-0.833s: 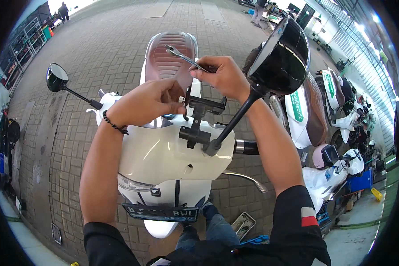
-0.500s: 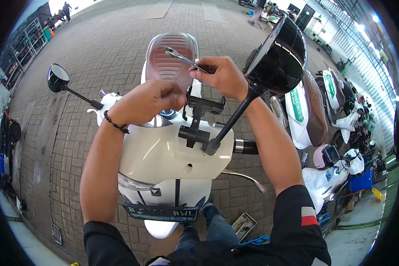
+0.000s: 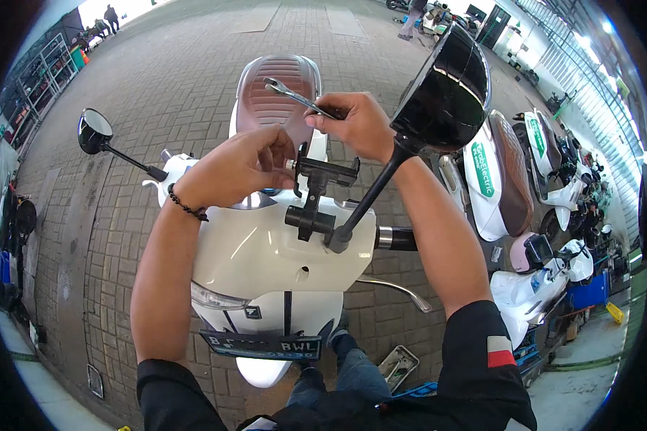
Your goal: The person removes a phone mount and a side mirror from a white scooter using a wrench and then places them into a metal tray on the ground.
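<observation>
- Pinching the wrench (image 3: 291,93), your right hand (image 3: 359,126) angles it up-left.
- Holder (image 3: 328,171) sits just right of your nearer left hand (image 3: 246,164); can't tell if that grip's pinching.

1. Narrow gap between left hand (image 3: 241,161) and right hand (image 3: 359,129); wrench (image 3: 295,93) juts leftward across its upper end.
2. Black clamp bracket (image 3: 327,172) stands right beside left fingertips, blocks rightward pass; contact unclear.
3. Near mirror (image 3: 446,100) and slanting stem (image 3: 370,205) overlap right wrist in view, limit approach from the right.
4. Slim wedge between bracket and stem, widening upward.
5. Far mirror (image 3: 94,131) well apart from left hand; room between.
</observation>
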A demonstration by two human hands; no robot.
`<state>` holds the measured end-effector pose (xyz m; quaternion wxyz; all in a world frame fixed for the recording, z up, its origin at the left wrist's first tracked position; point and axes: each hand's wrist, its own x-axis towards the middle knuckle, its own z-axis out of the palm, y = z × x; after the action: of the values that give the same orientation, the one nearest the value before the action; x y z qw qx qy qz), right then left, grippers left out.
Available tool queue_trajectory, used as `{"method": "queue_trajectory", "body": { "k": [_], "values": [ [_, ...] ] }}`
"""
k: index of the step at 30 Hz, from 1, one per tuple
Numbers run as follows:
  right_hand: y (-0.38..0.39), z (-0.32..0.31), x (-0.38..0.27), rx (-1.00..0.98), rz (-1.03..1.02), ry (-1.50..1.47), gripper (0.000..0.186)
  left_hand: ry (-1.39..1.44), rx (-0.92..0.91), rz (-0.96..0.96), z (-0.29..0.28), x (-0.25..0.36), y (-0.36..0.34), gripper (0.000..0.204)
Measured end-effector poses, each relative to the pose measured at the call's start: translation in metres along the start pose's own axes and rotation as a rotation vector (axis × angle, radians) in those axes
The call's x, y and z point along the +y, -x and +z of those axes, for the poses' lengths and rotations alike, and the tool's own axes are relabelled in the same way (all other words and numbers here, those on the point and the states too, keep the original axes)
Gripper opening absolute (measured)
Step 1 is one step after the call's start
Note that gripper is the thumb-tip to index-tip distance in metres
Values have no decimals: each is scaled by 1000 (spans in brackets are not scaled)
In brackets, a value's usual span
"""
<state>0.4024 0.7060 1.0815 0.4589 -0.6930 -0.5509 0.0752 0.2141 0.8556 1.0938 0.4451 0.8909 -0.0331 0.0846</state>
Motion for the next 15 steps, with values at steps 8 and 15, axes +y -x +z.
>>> {"method": "queue_trajectory", "body": {
  "k": [8, 15],
  "values": [
    [2, -2, -4, -32, 73, -90, 19, -69, -15, 15, -1, -6, -4, 21],
    [11, -13, -16, -289, 114, -337, 17, 59, -135, -124, -10, 0, 0, 33]
  ]
}}
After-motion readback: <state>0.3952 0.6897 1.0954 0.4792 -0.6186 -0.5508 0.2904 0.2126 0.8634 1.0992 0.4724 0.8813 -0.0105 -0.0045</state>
